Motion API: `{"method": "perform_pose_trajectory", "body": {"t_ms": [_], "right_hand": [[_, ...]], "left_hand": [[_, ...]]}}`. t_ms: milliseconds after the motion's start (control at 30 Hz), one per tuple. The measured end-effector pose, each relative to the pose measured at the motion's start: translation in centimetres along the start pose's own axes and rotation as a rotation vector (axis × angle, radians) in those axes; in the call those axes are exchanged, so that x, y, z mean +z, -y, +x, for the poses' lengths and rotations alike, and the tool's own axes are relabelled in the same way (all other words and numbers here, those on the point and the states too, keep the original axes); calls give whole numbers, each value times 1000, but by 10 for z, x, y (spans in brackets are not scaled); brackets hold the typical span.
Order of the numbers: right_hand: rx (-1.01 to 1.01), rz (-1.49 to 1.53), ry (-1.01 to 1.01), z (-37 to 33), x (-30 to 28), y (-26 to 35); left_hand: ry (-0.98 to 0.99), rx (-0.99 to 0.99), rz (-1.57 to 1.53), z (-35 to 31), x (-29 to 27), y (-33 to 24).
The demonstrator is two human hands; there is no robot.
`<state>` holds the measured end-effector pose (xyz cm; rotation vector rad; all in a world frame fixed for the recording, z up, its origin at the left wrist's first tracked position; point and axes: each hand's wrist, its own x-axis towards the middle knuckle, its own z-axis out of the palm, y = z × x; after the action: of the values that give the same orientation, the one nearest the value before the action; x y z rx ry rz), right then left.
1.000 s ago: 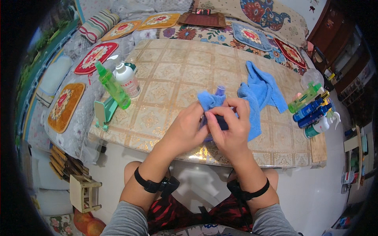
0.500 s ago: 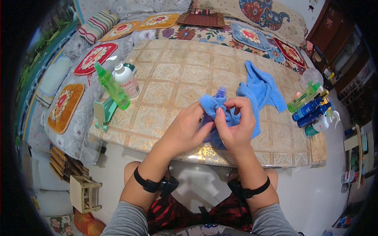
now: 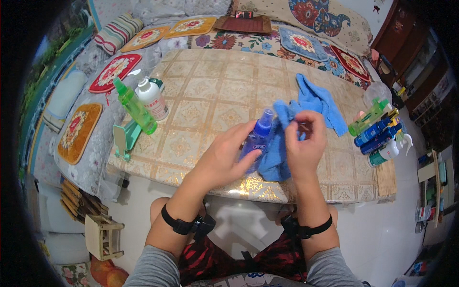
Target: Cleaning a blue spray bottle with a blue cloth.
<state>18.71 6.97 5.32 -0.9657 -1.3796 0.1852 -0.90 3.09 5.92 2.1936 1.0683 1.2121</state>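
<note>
Near the table's front edge, my left hand is wrapped round a purple-blue spray bottle with a clear cap, standing nearly upright. Just right of it, my right hand pinches a blue cloth between thumb and fingers. One part of the cloth hangs down beside the bottle. The rest spreads over the tabletop toward the far right. The bottle's lower part is partly hidden by my left hand.
At the left of the patterned table stand a green spray bottle, a white pump bottle and a green phone stand. Several bottles, including a blue one, gather at the right edge. A sofa with cushions borders the left and far sides.
My right hand has drawn the cloth off the bottle's top and moved right with it. The bottle's neck and cap now show. My left hand has stayed in place.
</note>
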Motion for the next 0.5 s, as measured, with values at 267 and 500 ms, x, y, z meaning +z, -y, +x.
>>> {"method": "perform_pose_trajectory", "body": {"t_ms": [267, 500], "right_hand": [[-128, 122, 268, -6, -1, 41], [-295, 150, 404, -11, 4, 40]], "left_hand": [[-60, -8, -20, -1, 4, 0], [-78, -79, -50, -2, 3, 2]]}}
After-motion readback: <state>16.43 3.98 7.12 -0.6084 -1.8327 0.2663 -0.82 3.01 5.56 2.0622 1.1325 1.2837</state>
